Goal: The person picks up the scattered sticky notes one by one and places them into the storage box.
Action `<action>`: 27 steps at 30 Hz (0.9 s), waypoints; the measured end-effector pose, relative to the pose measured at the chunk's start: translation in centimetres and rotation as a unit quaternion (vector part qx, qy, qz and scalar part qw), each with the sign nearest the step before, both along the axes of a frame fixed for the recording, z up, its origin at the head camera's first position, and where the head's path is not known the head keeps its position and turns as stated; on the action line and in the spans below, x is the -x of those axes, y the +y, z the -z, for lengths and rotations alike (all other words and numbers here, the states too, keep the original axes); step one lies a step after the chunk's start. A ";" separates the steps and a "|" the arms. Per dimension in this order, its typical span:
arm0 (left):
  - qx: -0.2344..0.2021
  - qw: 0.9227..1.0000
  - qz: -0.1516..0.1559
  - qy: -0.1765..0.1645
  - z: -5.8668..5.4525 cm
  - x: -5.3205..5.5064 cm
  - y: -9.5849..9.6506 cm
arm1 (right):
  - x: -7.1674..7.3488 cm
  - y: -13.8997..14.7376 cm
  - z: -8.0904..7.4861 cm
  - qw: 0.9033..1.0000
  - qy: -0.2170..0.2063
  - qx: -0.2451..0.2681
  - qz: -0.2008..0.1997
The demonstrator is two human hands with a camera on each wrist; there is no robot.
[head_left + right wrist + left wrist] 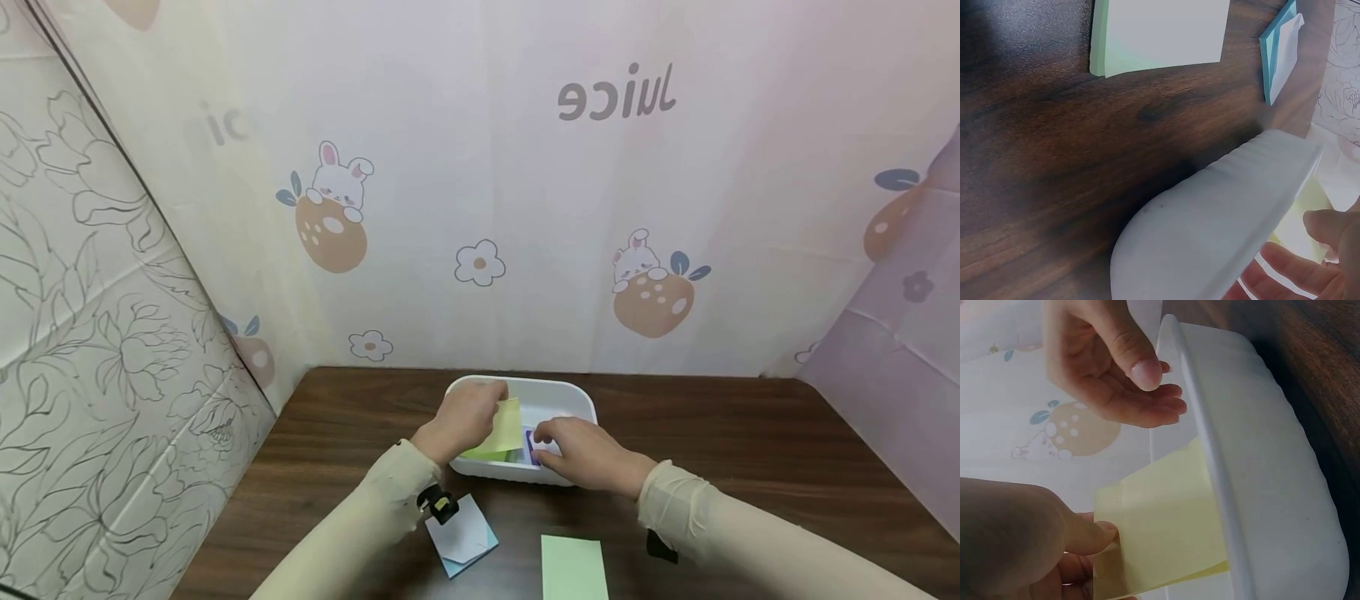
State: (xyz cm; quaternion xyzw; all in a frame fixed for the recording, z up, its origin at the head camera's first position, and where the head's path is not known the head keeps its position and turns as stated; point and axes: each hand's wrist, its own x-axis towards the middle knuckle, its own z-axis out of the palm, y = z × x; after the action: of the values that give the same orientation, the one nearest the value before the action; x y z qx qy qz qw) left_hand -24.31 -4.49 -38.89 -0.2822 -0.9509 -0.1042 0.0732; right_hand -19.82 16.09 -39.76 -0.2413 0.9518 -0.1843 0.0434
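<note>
My left hand [465, 417] is over the left part of a white plastic basket [570, 398]. Its thumb and fingers pinch one end of a pale yellow sticky-note pad [1169, 519], which slants down inside the rim. My right hand [588, 454] reaches over the basket's front right rim. Its fingers [1141, 415] are loosely bent with nothing between them. Beneath them, a purple-and-white item [532, 446] shows partly inside the basket; the fingers hide the rest of it.
On the dark wood table [360, 425], a blue pad with a white sheet on top [461, 533] lies in front of the basket. A light green sticky-note pad [573, 567] lies nearer the front edge. A patterned curtain [480, 167] hangs behind the table.
</note>
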 end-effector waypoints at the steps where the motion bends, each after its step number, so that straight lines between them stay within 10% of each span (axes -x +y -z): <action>1: 0.002 1.000 0.000 -0.003 0.1 0.1 0.1 | 0.0 0.0 0.0 1.000 0.001 0.001 -0.003; 27: 0.051 0.994 -0.031 -0.093 1.9 1.3 1.3 | 0.2 -0.2 0.4 1.000 -0.009 -0.005 0.006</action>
State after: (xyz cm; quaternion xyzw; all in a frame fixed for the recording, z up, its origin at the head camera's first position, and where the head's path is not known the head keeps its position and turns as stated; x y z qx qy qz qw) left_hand -25.59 -3.16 -40.79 -0.2455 -0.9658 -0.0792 -0.0268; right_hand -20.03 15.90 -40.11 -0.2333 0.9538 -0.1821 0.0516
